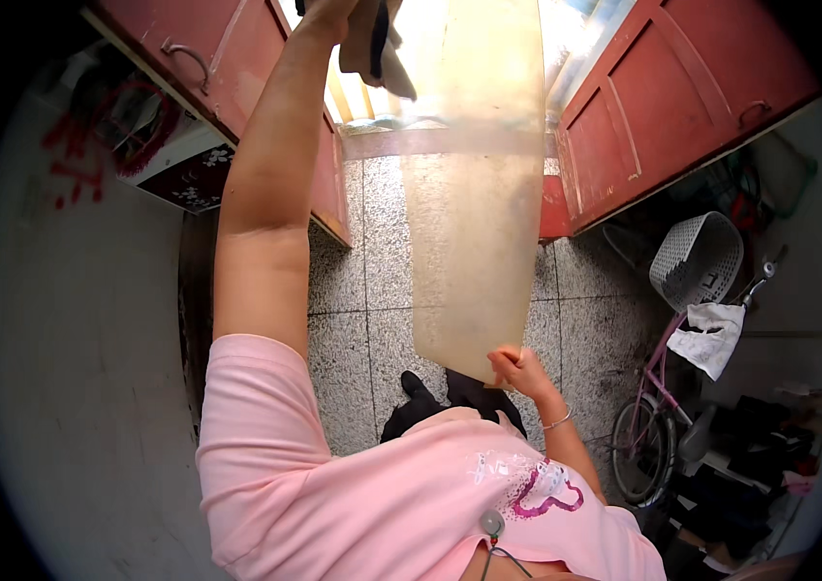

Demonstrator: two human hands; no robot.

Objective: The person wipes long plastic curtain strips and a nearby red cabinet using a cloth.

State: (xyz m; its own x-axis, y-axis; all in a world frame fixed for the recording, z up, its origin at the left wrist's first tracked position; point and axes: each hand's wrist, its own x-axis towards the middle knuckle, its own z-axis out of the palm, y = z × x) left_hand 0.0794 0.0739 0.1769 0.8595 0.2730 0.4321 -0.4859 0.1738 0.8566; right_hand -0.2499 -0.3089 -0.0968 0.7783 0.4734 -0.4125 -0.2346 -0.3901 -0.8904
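A long translucent yellowish plastic strip (pixel 472 240), like one from a strip door curtain, hangs in front of me and slants towards me. My right hand (pixel 520 369) pinches its lower right corner, with a bangle on the wrist. Raised high at the full reach of the arm, my left hand (pixel 332 13) is cut off by the top edge of the view. From it hangs a grey-brown cloth (pixel 367 51) with a dark stripe, beside the strip's upper left part. Whether the cloth touches the strip, I cannot tell.
Two red wooden door leaves (pixel 236 72) (pixel 679 94) stand swung inward around a bright doorway. On the right, a pink bicycle (pixel 661 385) with a white basket (pixel 698 261) leans near piled things. Speckled floor tiles (pixel 389 341) lie below, and a pale wall (pixel 84 348) rises left.
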